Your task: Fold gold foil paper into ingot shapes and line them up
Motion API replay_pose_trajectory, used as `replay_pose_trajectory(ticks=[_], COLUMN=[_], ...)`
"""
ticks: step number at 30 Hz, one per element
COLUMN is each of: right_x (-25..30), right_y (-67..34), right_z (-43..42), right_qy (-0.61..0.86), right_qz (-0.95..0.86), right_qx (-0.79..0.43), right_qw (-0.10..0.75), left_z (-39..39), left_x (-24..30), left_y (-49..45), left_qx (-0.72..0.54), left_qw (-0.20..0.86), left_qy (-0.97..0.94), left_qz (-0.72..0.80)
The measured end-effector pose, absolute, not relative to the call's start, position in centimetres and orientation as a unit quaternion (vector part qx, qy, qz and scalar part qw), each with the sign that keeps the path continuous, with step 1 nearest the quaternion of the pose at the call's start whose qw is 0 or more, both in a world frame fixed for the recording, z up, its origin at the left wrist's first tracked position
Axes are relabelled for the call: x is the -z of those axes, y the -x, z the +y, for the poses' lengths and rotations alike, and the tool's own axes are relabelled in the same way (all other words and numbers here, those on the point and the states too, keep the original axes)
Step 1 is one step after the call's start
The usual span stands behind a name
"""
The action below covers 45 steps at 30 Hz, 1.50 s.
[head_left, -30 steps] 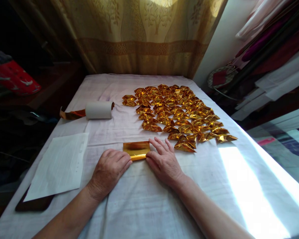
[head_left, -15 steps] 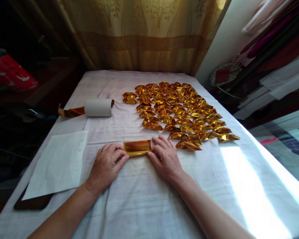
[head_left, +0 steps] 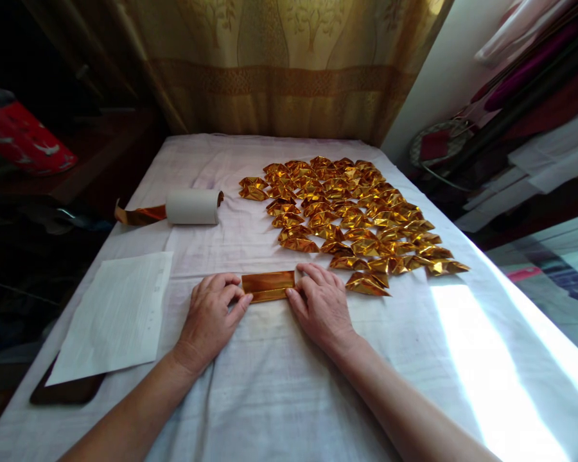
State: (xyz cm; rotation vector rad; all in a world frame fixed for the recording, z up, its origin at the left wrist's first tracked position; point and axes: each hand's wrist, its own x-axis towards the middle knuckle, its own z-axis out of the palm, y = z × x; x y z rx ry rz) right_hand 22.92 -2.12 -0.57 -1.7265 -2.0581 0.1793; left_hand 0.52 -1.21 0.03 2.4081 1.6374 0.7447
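Note:
A small rectangle of gold foil paper (head_left: pixel 268 282) lies on the white cloth, with a folded strip along its near edge. My left hand (head_left: pixel 215 312) grips its left end, thumb on the near fold and fingers curled at the side. At the right end, my right hand (head_left: pixel 322 301) has its thumb on the same fold and its fingers bent over the edge. Just beyond and to the right sit many folded gold foil ingots (head_left: pixel 337 205) in loose rows. The closest foil ingot (head_left: pixel 367 283) lies beside my right hand.
A white roll (head_left: pixel 192 207) with a gold foil strip (head_left: pixel 142 216) trailing leftward lies at the back left. A printed paper sheet (head_left: pixel 110 314) partly covers a dark phone-like object (head_left: pixel 67 388). Behind the cloth-covered table hangs a gold curtain (head_left: pixel 279 77); clothes hang at right.
The near edge of the foil paper, raised and curling before, now lies flatter as a creased fold. Both hands keep their places at its ends. The view has shifted slightly.

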Motion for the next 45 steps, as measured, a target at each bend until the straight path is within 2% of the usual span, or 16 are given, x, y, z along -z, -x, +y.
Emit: replay_pose_trajectory(ticks=[20,25,32,37,45], right_x=[0.8,1.3,0.9,0.9,0.8], right_y=[-22.6,-22.7,-22.6,-22.6,-22.6], right_z=[-2.2,-2.1,-2.1,-2.1,-2.0], right_qy=[0.647,0.634,0.626,0.627,0.625], right_qz=[-0.724,-0.723,-0.730,-0.730,-0.734], right_qx=[-0.069,-0.053,-0.050,-0.046,-0.051], right_qw=[0.230,0.270,0.269,0.266,0.261], left_z=[-1.2,-0.9,-2.0,-2.9,-2.8], left_x=[0.1,0.6,-0.6,-0.8,0.4], left_y=[-0.9,-0.4,-0.9,-2.0,-2.3], left_qx=[-0.243,-0.246,-0.300,-0.235,-0.153], left_qw=[0.062,0.055,-0.027,-0.016,0.010], left_qy=[-0.789,-0.787,-0.824,-0.903,-0.895], left_qz=[0.561,0.563,0.479,0.359,0.420])
